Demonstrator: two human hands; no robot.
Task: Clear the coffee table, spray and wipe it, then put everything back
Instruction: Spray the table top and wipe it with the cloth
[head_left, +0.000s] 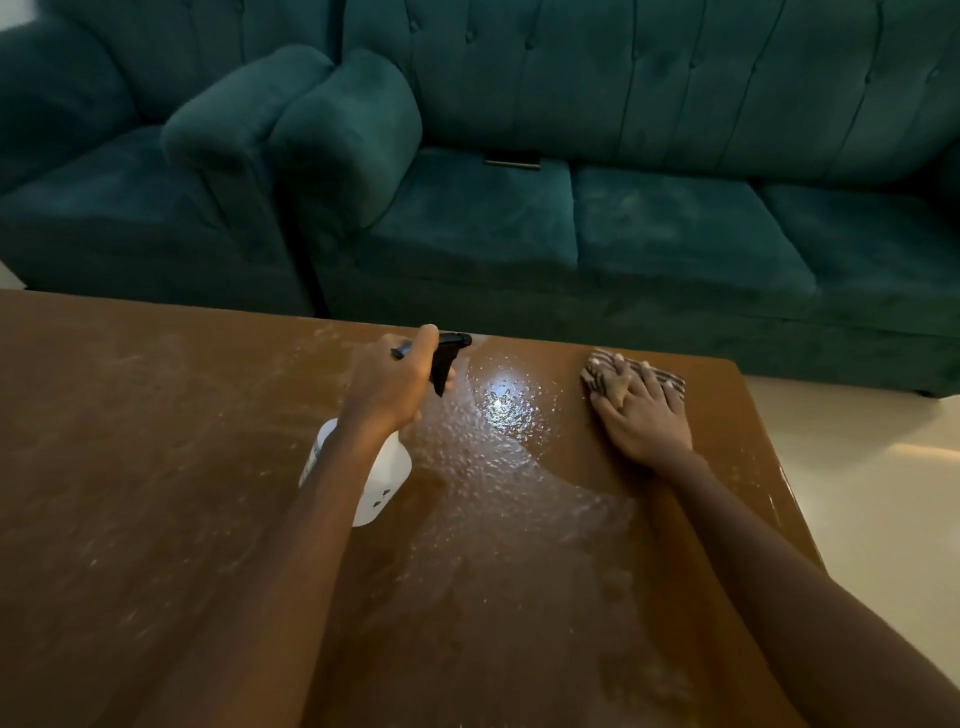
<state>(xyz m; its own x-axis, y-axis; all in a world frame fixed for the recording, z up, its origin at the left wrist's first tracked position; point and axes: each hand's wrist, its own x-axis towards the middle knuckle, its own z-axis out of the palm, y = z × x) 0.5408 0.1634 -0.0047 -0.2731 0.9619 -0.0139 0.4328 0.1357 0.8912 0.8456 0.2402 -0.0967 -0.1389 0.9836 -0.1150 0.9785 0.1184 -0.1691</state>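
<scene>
Left hand grips white spray bottle above middle of desk, fingers curled round neck and black trigger, nozzle toward far edge. Right hand presses striped cloth near far right corner, fingers straight, spread flat. Wet droplets shine on desk between hands. Green sofa beyond far edge.

One head-worn wide-angle view, from above the near side of the coffee table, facing forward and down, close to its surface, left hand with spray bottle near centre, right hand to the right of it, green sofa across the top
</scene>
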